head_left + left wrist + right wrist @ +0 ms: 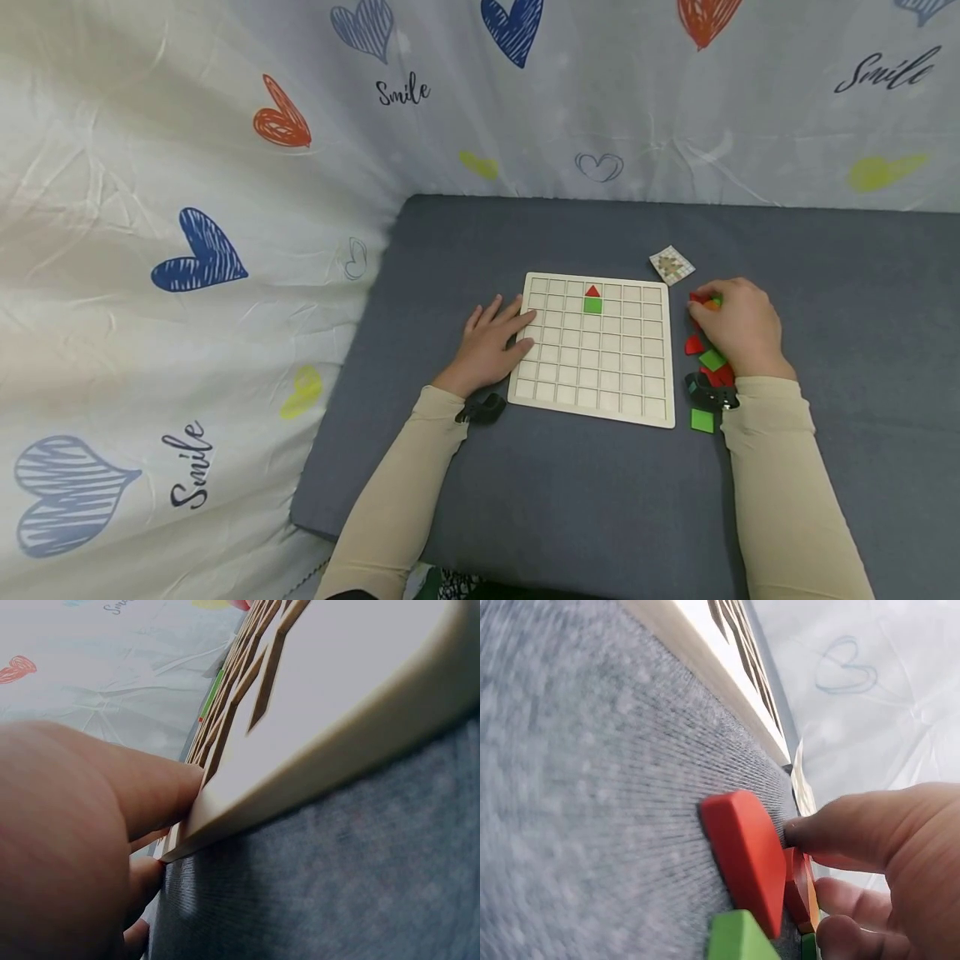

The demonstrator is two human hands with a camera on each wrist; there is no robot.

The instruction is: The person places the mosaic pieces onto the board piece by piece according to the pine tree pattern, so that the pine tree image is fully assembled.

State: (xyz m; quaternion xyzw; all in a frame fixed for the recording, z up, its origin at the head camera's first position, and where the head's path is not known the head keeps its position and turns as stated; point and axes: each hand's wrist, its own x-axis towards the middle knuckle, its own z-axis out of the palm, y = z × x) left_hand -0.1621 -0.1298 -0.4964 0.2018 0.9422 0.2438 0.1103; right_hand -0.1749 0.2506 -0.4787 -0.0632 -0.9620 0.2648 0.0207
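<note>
A cream board (592, 387) with a raised grid lies flat on the table. A red triangle (592, 292) sits in its top row, just above a green square (592, 306). At the board's left edge rests my left hand (487, 348), fingers spread, with its thumb on the rim in the left wrist view. My right hand (744, 327) is bent over loose blocks right of the board. Its thumb and fingertips are around red and orange blocks (798, 889); I cannot tell whether they pinch one. Nearer lie a red block (746, 855) and a green block (739, 941).
A small patterned card (672, 265) lies by the board's far right corner. Another green square (702, 420) lies below the right wrist, near more red pieces (722, 375). A white curtain (630, 117) printed with hearts hangs behind and left of the grey table (570, 508).
</note>
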